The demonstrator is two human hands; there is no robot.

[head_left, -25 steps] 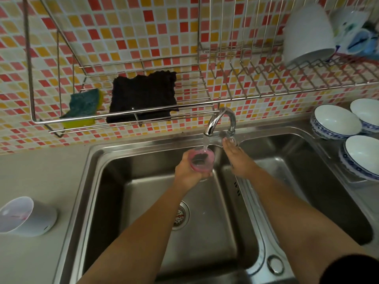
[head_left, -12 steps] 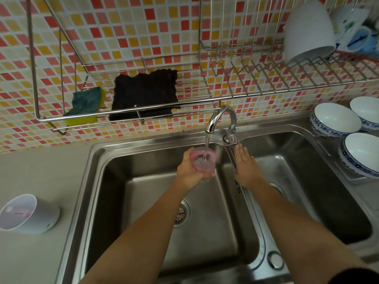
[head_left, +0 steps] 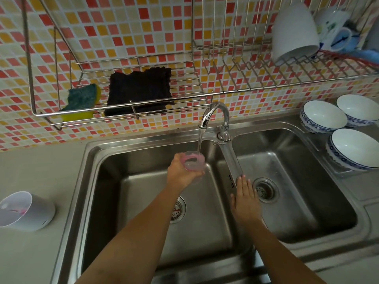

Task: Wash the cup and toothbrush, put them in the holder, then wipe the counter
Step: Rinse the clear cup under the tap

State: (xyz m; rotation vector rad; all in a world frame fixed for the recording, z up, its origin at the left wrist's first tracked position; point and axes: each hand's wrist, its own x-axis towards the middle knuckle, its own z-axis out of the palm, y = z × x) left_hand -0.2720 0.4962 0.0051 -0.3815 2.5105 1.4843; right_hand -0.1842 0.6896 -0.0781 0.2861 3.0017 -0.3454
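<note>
Holder [head_left: 26, 212], white, one, sits on the counter [head_left: 41, 160] well left of the faucet [head_left: 215, 113] and nearer the viewer. It is tilted with its mouth toward the left and up; a small pink thing inside is too blurred to name. Right hand [head_left: 245, 199] is nearer than the faucet, palm down over the divider of the sink [head_left: 143, 138], fingers straight and close together, holding nothing. The sink is double, a drain [head_left: 265, 189] in each half. Left hand [head_left: 180, 175] is directly below the spout, fingers wrapped round one pink cup [head_left: 193, 161]. The cup's long axis is near upright, mouth up, and the water stream [head_left: 199, 140] falls into it. Right of the faucet are three bowls [head_left: 323, 116], insides plain white. Above and behind the faucet, the wire rack [head_left: 123, 113] holds one sponge [head_left: 83, 98], one black cloth [head_left: 139, 89] and one upturned white mug [head_left: 293, 31].
</note>
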